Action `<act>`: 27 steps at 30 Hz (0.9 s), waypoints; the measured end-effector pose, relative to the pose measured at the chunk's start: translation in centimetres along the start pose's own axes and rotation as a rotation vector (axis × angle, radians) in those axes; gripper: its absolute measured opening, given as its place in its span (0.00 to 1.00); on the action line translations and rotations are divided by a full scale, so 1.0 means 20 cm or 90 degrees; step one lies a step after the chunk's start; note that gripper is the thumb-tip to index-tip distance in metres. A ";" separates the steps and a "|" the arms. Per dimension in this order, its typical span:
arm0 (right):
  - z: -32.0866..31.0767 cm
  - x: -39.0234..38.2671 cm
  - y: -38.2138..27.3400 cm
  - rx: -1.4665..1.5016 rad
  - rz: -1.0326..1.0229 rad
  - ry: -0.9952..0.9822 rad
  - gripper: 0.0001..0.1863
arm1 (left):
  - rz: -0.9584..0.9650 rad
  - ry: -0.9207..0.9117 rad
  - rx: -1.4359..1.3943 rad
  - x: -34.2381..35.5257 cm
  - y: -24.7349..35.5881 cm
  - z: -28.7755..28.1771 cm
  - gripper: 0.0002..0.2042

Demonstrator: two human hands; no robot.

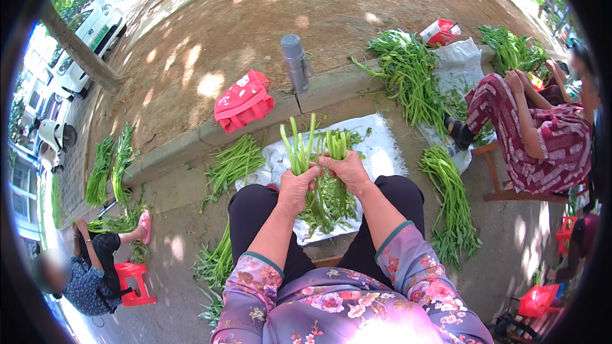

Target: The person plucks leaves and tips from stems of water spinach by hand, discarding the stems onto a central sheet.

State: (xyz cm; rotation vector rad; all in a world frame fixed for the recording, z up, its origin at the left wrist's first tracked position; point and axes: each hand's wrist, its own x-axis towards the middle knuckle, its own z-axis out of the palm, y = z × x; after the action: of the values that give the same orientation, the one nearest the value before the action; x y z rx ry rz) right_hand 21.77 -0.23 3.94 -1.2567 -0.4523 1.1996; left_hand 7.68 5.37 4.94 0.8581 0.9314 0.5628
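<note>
My left hand grips a bunch of green vegetable stalks, cut ends pointing up. My right hand holds a second bunch of the same green stalks right beside it; the two hands touch. Leafy ends of both bunches hang down between my knees over a white plastic sheet spread on the ground. My sleeves are purple with a flower print.
More green bundles lie on the ground at left and right. On the concrete curb sit a red bag and a grey flask. A seated person in a patterned dress is at right, another person at lower left.
</note>
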 end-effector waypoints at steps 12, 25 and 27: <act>0.00 -0.03 -0.01 0.070 0.092 -0.114 0.17 | 0.011 -0.023 -0.038 -0.01 0.02 0.03 0.10; -0.12 -0.02 -0.13 0.171 0.037 -0.030 0.10 | -0.014 -0.101 -0.080 0.01 0.03 -0.07 0.14; -0.15 -0.02 -0.13 0.177 -0.001 -0.024 0.11 | -0.018 -0.116 -0.083 0.01 0.04 -0.08 0.14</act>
State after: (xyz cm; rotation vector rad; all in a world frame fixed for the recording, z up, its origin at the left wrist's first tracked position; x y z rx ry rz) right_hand 25.07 -1.64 5.38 -0.9960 -0.3014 1.2398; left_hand 6.28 6.54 4.94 0.7640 0.7325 0.5063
